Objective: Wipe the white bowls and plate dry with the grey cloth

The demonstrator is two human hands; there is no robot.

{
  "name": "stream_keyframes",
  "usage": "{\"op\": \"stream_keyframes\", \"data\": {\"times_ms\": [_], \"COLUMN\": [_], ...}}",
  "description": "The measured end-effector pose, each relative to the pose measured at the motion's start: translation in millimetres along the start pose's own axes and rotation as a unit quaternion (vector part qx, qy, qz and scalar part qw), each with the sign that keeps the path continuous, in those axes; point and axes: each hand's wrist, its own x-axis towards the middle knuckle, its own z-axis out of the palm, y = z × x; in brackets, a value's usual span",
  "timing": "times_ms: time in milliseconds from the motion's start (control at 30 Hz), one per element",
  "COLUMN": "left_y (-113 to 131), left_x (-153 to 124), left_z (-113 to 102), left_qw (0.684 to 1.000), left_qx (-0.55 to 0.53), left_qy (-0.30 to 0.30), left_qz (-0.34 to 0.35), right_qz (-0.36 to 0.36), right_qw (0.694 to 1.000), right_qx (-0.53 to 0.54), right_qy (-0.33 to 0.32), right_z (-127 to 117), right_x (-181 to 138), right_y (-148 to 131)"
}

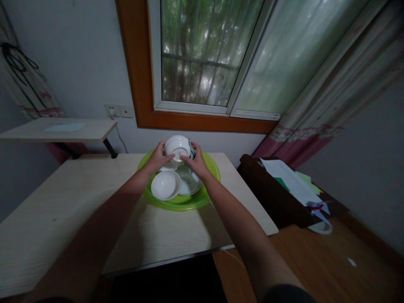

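Note:
Both hands hold a white bowl [177, 145], tilted so that its underside faces me, above a round green basket [181, 206]. My left hand [159, 158] grips the bowl's left side, its thumb on the base. On the right side, my right hand [196, 160] is closed round the rim with a dark patterned cloth [191, 148] showing at its fingers. Inside the basket, a white bowl [166, 185] sits upright at the front left. Beside it lies a clear glass-like dish [188, 182], and another white dish [169, 166] is partly hidden behind.
The basket stands on a pale wooden table [94, 198]. At the left, a raised shelf [78, 122] carries a sheet of paper. Behind is a window [208, 54] with a brown frame. To the right, a dark brown cabinet [268, 189] has papers on top.

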Motion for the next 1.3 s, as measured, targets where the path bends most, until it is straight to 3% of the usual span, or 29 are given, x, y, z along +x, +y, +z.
{"op": "stream_keyframes", "data": {"times_ms": [167, 533, 667, 833, 933, 1033, 1300], "left_y": [5, 14, 10, 3, 4, 10, 10], "left_x": [-1, -4, -3, 0, -1, -3, -6], "left_z": [1, 0, 0, -1, -1, 0, -1], "left_qw": [1.000, 0.994, 0.991, 0.983, 0.979, 0.975, 0.985], "left_qx": [0.019, 0.092, 0.125, 0.170, 0.185, 0.193, 0.139], "left_qy": [-0.009, -0.031, -0.006, 0.012, 0.011, 0.013, 0.025], "left_qz": [-0.002, 0.056, 0.057, 0.069, 0.090, 0.112, 0.099], "right_qz": [-0.054, -0.161, -0.218, -0.275, -0.251, -0.194, -0.017], "right_qw": [0.998, 0.972, 0.955, 0.926, 0.931, 0.953, 0.993], "right_qx": [-0.034, -0.155, -0.185, -0.218, -0.224, -0.209, -0.109], "right_qy": [0.009, -0.073, -0.077, -0.137, -0.141, -0.101, -0.047], "right_z": [-5, -13, -12, -4, 0, 0, -7], "right_x": [2, 1, 1, -1, -2, -2, 4], "right_y": [-2, -14, -15, -22, -27, -25, 5]}}
